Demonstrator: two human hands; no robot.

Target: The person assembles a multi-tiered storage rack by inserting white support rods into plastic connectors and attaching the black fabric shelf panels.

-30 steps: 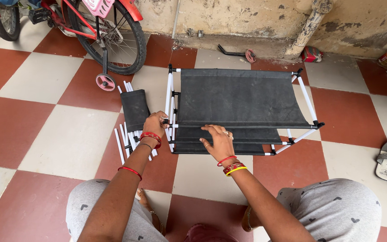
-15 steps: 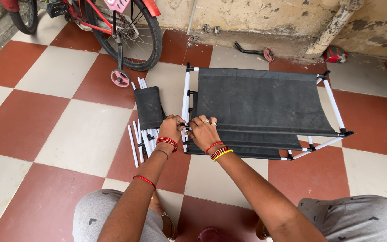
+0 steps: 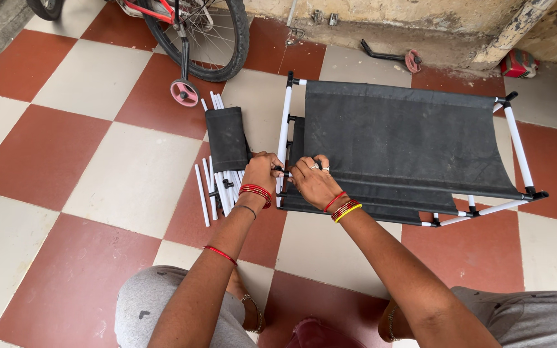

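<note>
A rack of white tubes with black joints and black fabric shelves [image 3: 401,135] lies on the checkered floor. My left hand [image 3: 262,172] grips the black joint at the rack's near left corner. My right hand [image 3: 314,180] is closed on the front edge of the top fabric shelf right beside it, fingers curled over the rod there. Left of the rack lies a bundle of loose white tubes [image 3: 217,187] with a folded black fabric piece [image 3: 227,138] on top.
A red bicycle's rear wheel [image 3: 217,38] with a pink training wheel [image 3: 184,92] stands at the back left. A stained wall runs along the back, with a bent black bar [image 3: 388,58] and a small red box [image 3: 518,64] at its foot. My knees are at the bottom.
My right hand has slid left along the shelf's front edge to the corner beside my left hand. The view has shifted, so the rack sits further right and higher.
</note>
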